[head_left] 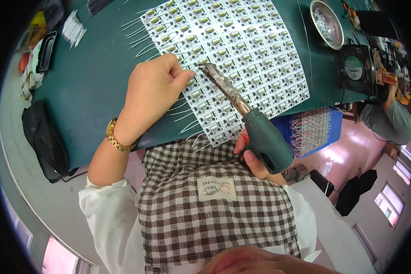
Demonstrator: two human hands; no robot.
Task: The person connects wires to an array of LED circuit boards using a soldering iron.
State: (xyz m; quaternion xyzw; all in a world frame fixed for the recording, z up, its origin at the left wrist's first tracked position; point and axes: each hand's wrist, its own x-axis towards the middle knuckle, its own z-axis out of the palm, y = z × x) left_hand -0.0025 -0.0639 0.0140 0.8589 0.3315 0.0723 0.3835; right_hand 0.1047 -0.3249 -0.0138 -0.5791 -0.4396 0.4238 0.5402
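- Desk (96, 68), dark green, fills most of the upper part of my view.
- Checked apron (214, 237), brown and white with a pale patch, covers the wearer just below the desk edge.
- White sheet of small circuit boards (242, 64), set with rows of yellowish parts, lies on the desk; I see its near corner reach past the edge, over the apron.
- Blue crate (336, 123) sits to the right, beyond the desk edge, with bristly red and white pieces (311, 130) inside.
- Black bag (43, 137) is at the desk's left edge.
- Soldering iron (255, 121), green-handled, slants over the sheet, its tip close to the left fingertips.
- Of the hands, I have the left hand (155, 86) over the sheet, thumb and index finger pinched together; I cannot tell whether something thin is between them.
- Right hand (255, 166), partly hidden, is closed around the iron's handle.
- Black reel (354, 68) lies at far right, beside a metal bowl (339, 44) of silvery bits.
- White bundle of short wires (73, 29) rests at upper left.
- Gold watch (112, 128) circles the left wrist.
- Thin pale wires (144, 50) stick out along the sheet's left edge.
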